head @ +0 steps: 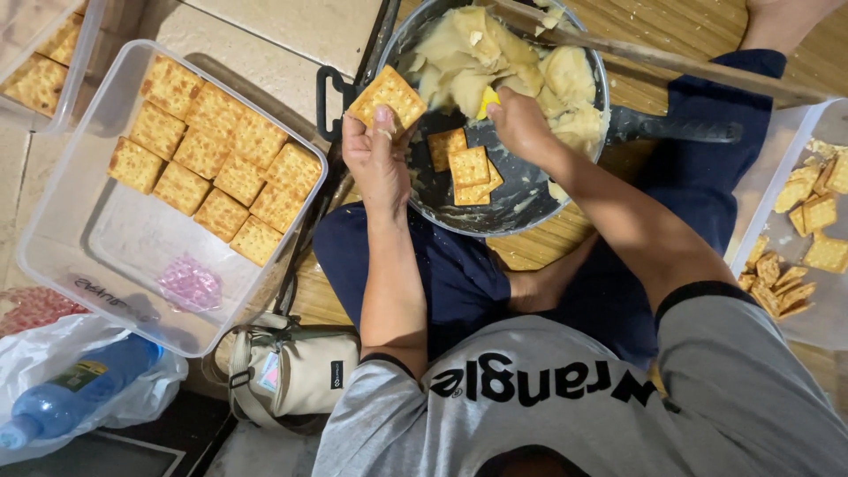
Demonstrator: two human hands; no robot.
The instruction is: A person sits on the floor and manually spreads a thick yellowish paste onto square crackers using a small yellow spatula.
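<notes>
My pan (pixel 530 199) holds pale dough (pixel 495 62) and 3 crackers (pixel 468 168); left fingers (pixel 382 119) grip 1 cracker (pixel 387 97), right fingers (pixel 508 110) pinch a yellow scraper (pixel 487 102).

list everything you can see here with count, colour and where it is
pan: one, dark, centre top, on the lap
dough: one pale yellow mass, in the pan
loose crackers: about three, golden, on the pan bottom
clear tub: one, left, holding rows of golden crackers
tray of crackers: one, right edge
bottle: one, blue, bottom left, in a plastic bag
pouch: one, beige, bottom centre
left hand: holds one cracker
right hand: holds a yellow tool
</notes>
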